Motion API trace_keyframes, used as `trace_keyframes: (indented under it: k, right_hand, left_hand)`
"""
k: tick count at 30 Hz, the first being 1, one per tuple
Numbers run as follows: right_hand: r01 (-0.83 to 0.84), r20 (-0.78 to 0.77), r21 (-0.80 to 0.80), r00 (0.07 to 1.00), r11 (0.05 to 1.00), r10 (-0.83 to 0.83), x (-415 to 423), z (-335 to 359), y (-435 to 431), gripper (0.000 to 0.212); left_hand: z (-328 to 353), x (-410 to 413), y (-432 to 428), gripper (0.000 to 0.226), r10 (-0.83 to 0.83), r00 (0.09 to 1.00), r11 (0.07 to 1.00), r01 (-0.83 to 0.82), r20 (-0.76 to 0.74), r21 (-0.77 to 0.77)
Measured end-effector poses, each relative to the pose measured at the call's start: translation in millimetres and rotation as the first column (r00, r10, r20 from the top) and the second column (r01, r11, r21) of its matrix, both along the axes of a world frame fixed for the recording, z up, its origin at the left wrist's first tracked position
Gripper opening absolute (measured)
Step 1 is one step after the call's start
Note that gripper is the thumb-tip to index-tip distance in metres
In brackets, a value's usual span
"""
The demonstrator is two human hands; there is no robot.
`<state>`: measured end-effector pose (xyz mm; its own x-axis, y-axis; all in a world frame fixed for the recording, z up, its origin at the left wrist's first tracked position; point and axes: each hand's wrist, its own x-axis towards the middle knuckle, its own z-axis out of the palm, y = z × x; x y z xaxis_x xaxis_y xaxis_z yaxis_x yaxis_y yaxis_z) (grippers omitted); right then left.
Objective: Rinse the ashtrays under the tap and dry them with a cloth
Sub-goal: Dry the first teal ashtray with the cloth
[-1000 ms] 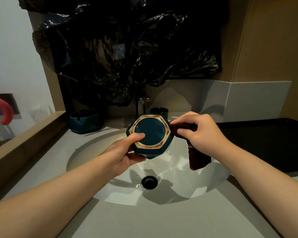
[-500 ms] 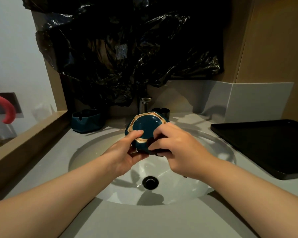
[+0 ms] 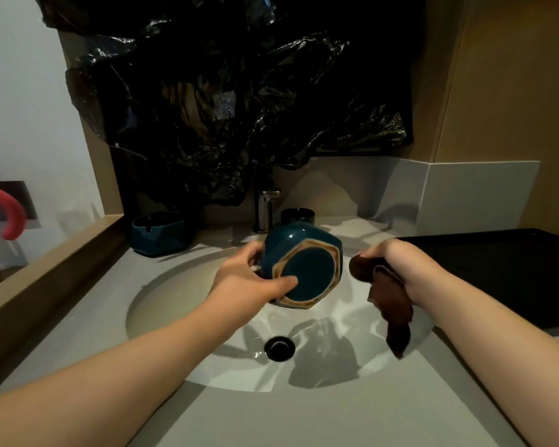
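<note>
The left hand (image 3: 239,282) grips the ashtray (image 3: 304,269) base-up over the sink (image 3: 162,301); the right hand (image 3: 397,262) clutches the cloth (image 3: 391,295), apart. Wipe every face, keeping a firm hold.

Teal ashtray (image 3: 310,275) over the white sink (image 3: 175,301) is showing a tan hexagonal band. Brown cloth (image 3: 391,298) is hanging over the sink, black plastic (image 3: 239,108) glinting behind it.

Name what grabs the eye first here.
The teal hexagonal ashtray is held by the left hand over the sink, base toward the camera. Right of it, the right hand grips a brown cloth hanging apart from it. Crumpled black plastic looms above the tap.
</note>
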<state>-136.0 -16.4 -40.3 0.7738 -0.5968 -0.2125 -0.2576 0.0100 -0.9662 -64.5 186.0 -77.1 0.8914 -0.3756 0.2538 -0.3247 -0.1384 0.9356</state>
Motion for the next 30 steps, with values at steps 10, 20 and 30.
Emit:
trace_keyframes:
  k: [10,20,30]
  right_hand:
    - [-0.290,-0.284,0.077,0.911,0.954,0.300,5.4,-11.8,-0.7,0.078]
    - [-0.469,-0.167,0.049,0.866,0.882,0.470,1.4,-14.1,8.6,0.081]
    - [-0.442,-0.034,-0.028,0.897,0.897,0.441,-1.8,-10.0,18.3,0.049]
  left_hand:
    - [-3.6,8.3,8.7,0.070,-0.163,0.361,0.948,-0.200,0.918,0.247]
    - [-3.0,15.5,12.0,0.055,-0.232,0.292,0.951,-0.133,0.928,0.279]
    - [-1.3,16.1,6.5,0.068,-0.181,0.979,0.970,0.162,-0.091,-0.184]
